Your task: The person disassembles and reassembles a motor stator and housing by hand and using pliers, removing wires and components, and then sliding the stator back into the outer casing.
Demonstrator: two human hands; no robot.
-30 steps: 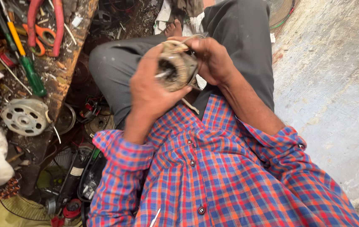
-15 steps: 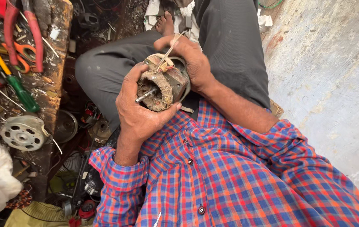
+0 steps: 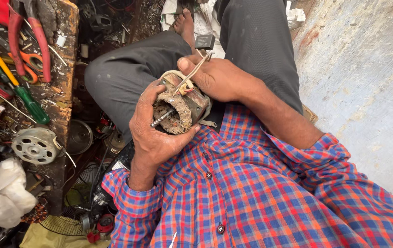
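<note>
Small motor [image 3: 180,108], held above the lap close to the checked shirt [image 3: 261,193]. It was cradled from below in the left hand [image 3: 153,133], whose fingers were closed around its housing, the shaft [image 3: 161,119] pointing outward. The lead wires [image 3: 192,73] were pinched between closed fingers of the right hand [image 3: 219,78]. A steady cradle and gentle wire tension were judged advisable. Farther off, pliers [image 3: 40,41] and a screwdriver [image 3: 22,92] lay on the surface [image 3: 65,55].
</note>
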